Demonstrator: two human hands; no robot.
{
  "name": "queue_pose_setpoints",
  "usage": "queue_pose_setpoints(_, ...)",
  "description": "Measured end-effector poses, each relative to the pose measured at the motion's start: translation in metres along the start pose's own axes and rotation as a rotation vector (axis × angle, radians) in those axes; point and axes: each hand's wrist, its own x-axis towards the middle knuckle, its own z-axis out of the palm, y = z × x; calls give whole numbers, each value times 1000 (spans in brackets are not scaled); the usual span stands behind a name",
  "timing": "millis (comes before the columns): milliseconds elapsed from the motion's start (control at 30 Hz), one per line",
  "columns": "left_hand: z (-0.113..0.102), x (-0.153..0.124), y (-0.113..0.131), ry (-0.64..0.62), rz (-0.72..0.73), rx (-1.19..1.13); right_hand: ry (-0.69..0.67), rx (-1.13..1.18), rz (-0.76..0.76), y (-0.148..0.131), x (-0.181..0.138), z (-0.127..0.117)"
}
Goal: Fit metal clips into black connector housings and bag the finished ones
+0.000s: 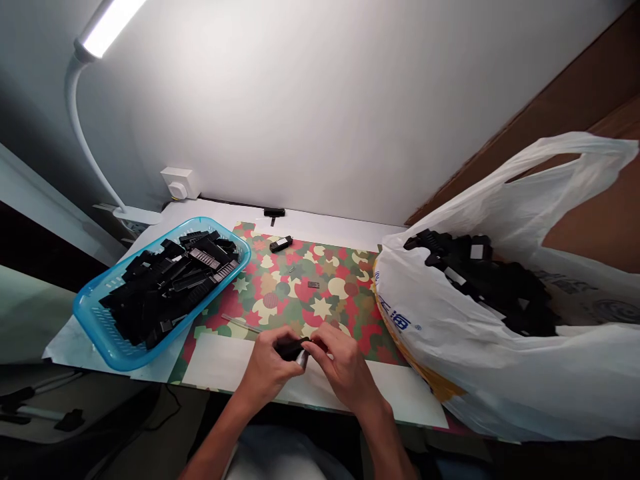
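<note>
My left hand [270,367] is closed around a small black plastic device [291,348], held low over the near edge of the table. The fingertips of my right hand [343,363] pinch together at the right end of this device; what they grip is too small to make out. A pale, shiny bit [301,358] shows beside the left thumb. Beyond the hands, a small dark circuit board [313,285] lies flat on the patterned sheet [270,293]. Farther back is another black device [281,244] with a light label.
At left, a blue plastic basket [85,320] holds many black plastic pieces. A white plastic bag [450,373] with black devices stands at right. A thin clear stick [241,324] lies behind my left hand. A black part [274,213] sits near the wall, and a lamp [75,113] rises at left.
</note>
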Motion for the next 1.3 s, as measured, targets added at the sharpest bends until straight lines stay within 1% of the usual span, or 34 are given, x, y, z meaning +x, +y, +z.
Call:
queue_pose_setpoints(67,0,-1,1,-1,16,-20,55,117,103,1,-1,1)
queue_pose_setpoints(200,-1,-3,1,47,31,-78,332,390,300,4,0,3)
queue_pose_setpoints(267,-2,-3,1,76,54,-89,401,511,346,8,1,4)
queue_pose_setpoints(333,-3,-2,2,110,93,-74,390,572,366,12,1,6)
queue_pose_setpoints(400,-3,-1,3,164,128,-74,365,583,375,13,0,7)
queue_pose_setpoints(500,-3,0,2,255,147,-123,336,627,382,9,-2,9)
queue_pose_setpoints(567,-4,1,-1,285,154,-164,306,717,373,5,-1,10)
queue_pose_setpoints(667,-4,1,-7,277,175,-260,301,857,362,-1,1,12)
queue_pose_setpoints(733,-5,1,-9,229,187,-315,321,903,376,-3,2,13)
queue_pose_setpoints(800,-6,0,-9,161,172,-334,330,894,404,-4,3,13)
queue_pose_setpoints(900,-6,-1,-6,82,136,-278,355,786,427,-3,1,13)
queue_pose_setpoints(967,-6,-2,-6,86,142,-215,385,671,396,-2,-1,12)
queue_pose_setpoints(1033,-5,-2,-5,89,161,-159,418,547,329,-2,-1,10)
queue_pose_setpoints(1100,-4,-3,-5,58,167,-106,449,452,264,-2,-1,8)
queue_pose_setpoints(1167,-2,-3,-4,15,138,-45,456,401,230,-5,0,6)
queue_pose_setpoints(1300,2,-5,-1,6,76,47,413,366,240,-10,1,7)
